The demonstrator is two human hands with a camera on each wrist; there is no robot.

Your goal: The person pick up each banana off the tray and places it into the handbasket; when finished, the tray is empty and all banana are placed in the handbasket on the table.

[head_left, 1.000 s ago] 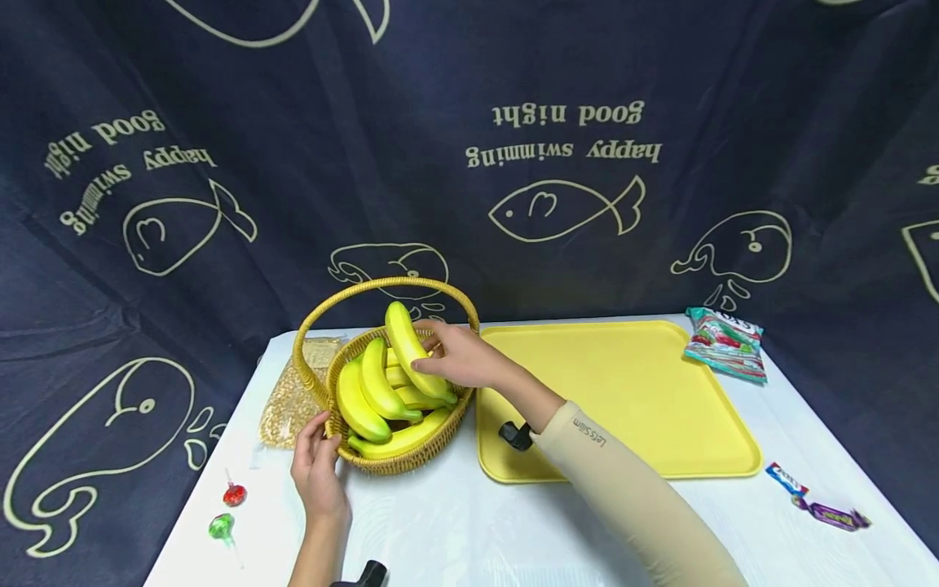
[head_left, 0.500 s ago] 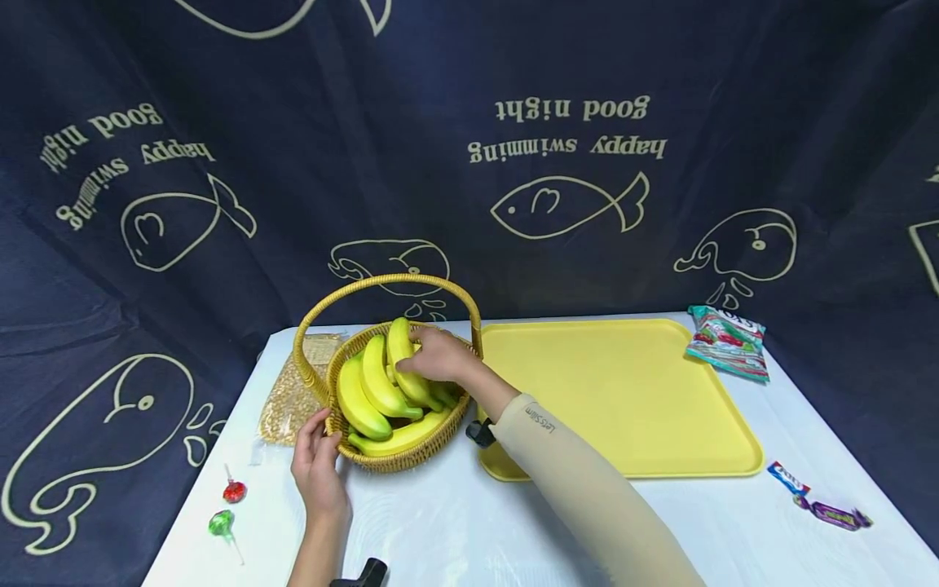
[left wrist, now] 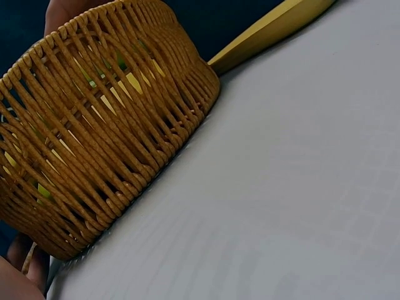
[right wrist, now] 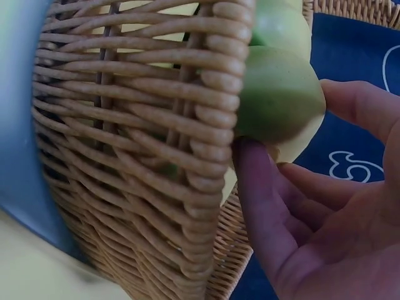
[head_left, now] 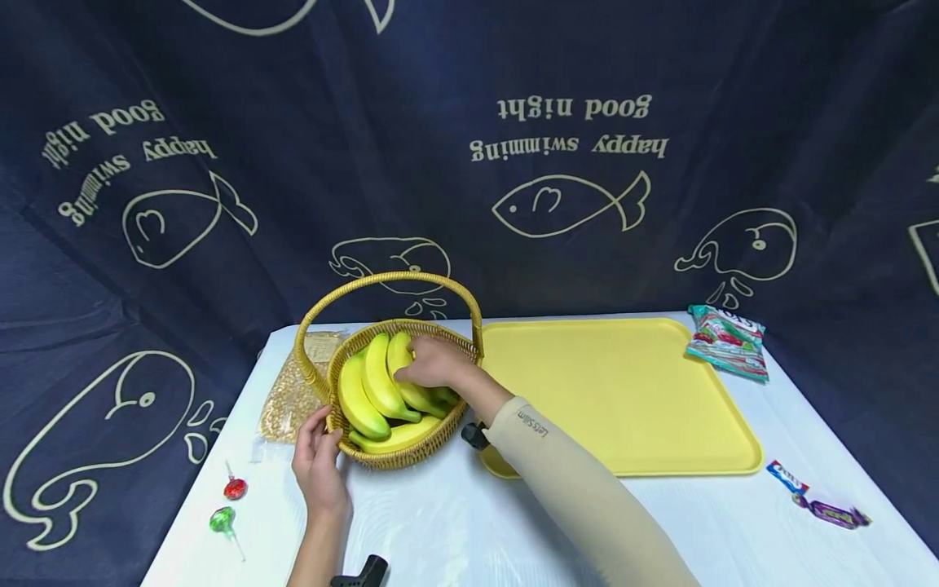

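Note:
A wicker basket [head_left: 389, 461] with a tall arched handle stands tilted toward me at the table's left, holding several yellow bananas. Its left front rim is held by my left hand [head_left: 320, 473]; in the left wrist view, fingers [left wrist: 19, 275] show at the basket's lower corner. My right hand [head_left: 436, 363] is inside the basket, pinching the rightmost upper banana [head_left: 398, 355] between thumb and fingers. That banana lies beside another curved banana [head_left: 378, 379]. From the right wrist view, greenish banana ends [right wrist: 275, 94] show above the rim. The bananas underneath are partly hidden.
A yellow tray [head_left: 601, 391] lies right of the basket, partly under my right forearm. A teal snack bag [head_left: 728, 342] and two small wrapped sweets [head_left: 832, 514] lie farther right. Left are a bag of kernels [head_left: 289, 408], a red lollipop [head_left: 235, 488] and a green lollipop [head_left: 222, 519].
My right hand has lowered the banana into the basket, bringing it down and left beside the others. My left hand has stayed on the rim.

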